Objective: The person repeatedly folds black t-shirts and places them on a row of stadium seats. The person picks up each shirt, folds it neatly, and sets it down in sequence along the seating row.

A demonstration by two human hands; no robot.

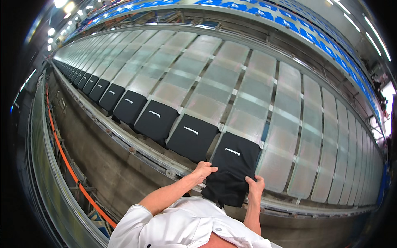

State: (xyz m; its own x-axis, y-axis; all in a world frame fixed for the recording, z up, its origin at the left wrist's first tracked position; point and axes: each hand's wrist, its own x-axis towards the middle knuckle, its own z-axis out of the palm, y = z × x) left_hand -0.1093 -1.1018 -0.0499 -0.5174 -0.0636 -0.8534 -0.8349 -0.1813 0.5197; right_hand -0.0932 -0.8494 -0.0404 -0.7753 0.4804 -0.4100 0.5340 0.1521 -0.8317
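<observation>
A black fabric piece (235,159) with a small white print lies over the near end of a flat grey platen (248,116) of a long screen-printing table. My left hand (204,171) grips its left edge between thumb and fingers. On the opposite edge, my right hand (256,186) pinches the cloth. The lower part of the fabric hangs loose and wrinkled past the platen's end, close to my body. Just to the left, another black piece (194,136) with the same white print lies smooth on its own platen.
More printed black pieces (157,119) line the platens leftward. Bare platens (279,158) extend right. A metal rail (139,155) runs along the table's near edge. Behind stands another table with blue pieces (287,23). An orange strip (63,145) runs at left.
</observation>
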